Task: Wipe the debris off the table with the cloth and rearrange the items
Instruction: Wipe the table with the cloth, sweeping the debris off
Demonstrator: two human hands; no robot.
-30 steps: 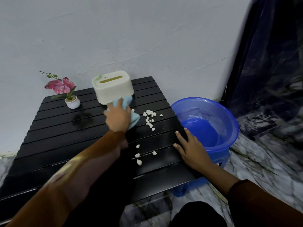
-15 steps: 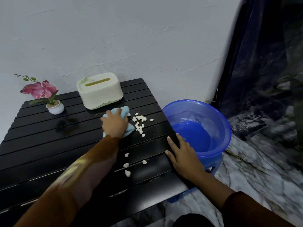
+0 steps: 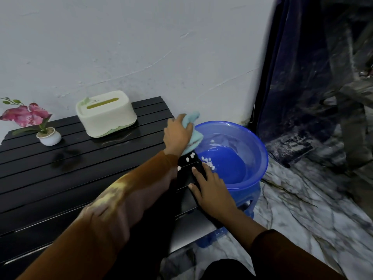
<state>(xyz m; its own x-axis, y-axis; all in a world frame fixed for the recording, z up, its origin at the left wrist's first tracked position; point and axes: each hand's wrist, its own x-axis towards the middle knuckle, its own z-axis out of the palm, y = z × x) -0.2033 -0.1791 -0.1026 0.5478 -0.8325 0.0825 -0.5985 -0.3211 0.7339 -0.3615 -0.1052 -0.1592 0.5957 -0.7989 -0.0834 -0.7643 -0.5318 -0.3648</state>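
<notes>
My left hand grips a light blue cloth at the right edge of the black slatted table, partly over the rim of a blue basin. White debris bits lie inside the basin by its near wall, and three more white bits rest on the table edge just below the cloth. My right hand lies flat on the table's right edge, fingers spread, touching the basin side. A cream tissue box stands at the back of the table.
A small white pot with a pink orchid sits at the table's back left. The basin rests on a blue stool over a marbled floor. A grey wall runs behind; a dark blue curtain hangs at the right.
My left hand swept the cloth rightward across the table to its edge, pushing most of the white bits into the basin. My right hand stayed on the table edge.
</notes>
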